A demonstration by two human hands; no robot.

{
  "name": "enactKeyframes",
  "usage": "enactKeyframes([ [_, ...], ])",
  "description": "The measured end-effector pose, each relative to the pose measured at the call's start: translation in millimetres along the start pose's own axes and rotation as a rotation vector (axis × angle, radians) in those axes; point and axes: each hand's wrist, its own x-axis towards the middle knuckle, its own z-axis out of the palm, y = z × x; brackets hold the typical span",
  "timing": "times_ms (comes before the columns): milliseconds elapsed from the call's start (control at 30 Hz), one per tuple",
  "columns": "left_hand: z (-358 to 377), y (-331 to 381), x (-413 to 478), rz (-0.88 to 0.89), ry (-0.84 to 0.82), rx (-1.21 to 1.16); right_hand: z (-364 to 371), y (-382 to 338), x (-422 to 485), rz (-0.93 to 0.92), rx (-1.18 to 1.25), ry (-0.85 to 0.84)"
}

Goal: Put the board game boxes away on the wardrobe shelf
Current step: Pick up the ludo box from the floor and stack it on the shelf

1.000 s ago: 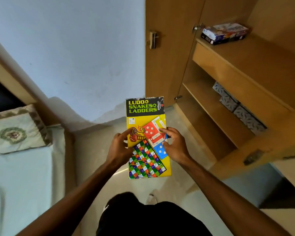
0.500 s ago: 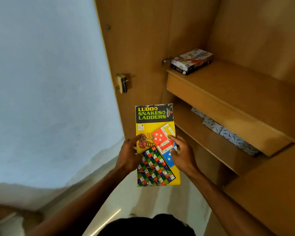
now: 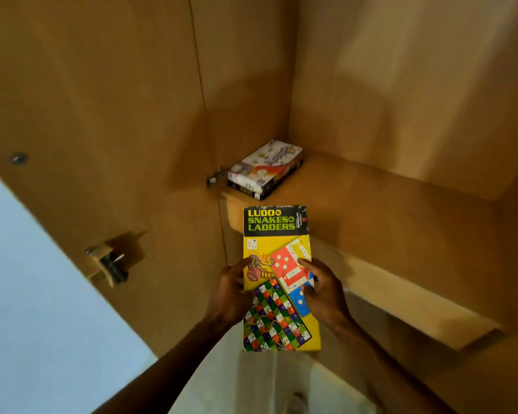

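A person's two hands hold a flat Ludo and Snakes & Ladders box (image 3: 277,249) in front of an open wardrobe. The left hand (image 3: 231,291) grips its left long edge, the right hand (image 3: 323,291) its right. The box's long axis points away from the person, its black title end nearest the front edge of the wooden shelf (image 3: 371,210), which lies ahead and rightward, closer to the right hand. Another game box (image 3: 265,168) sits at the shelf's left end. The held box is yellow, scuffed along its far edge

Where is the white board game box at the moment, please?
In the head view, the white box lies at the left front corner of the shelf, beside the door hinge, beyond the yellow Ludo box.
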Motion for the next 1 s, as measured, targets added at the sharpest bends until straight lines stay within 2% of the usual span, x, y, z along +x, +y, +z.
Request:
enactKeyframes([
  [267, 18.5, 35.2, 160.8, -0.035, 0.067, -0.080, -28.7, -7.7, 176.6, 0.048, 0.071, -0.024],
  [433, 2.5, 46.5, 258.7, -0.034, 0.021, -0.020, -26.8, -19.0, 278.8, 0.112, 0.113, -0.067],
  [633, -22.1, 52.6, 360.8, -0.022, -0.044, 0.085, -13.3, -32.8, 369.4, 0.123, 0.132, -0.035],
  [800, -35.6, 66.2, 429.0, -0.060, -0.147, 0.032, -2.3, -38.7, 421.3, 0.123, 0.086, 0.020],
  [867, -43.6, 66.5, 436.3, -0.016, -0.325, 0.048, 0.2, -38.3, 428.9, 0.099, 0.073, 0.022],
  [933, -51.2, 63.4, 436.2, -0.044, -0.476, 0.082, 1.5, -36.1, 428.3, 0.079, 0.072, -0.004],
  [1000, -56.2, 55.4, 430.8, -0.089, -0.459, 0.167, -0.2, -33.6, 422.5, 0.015, 0.040, -0.029],
])
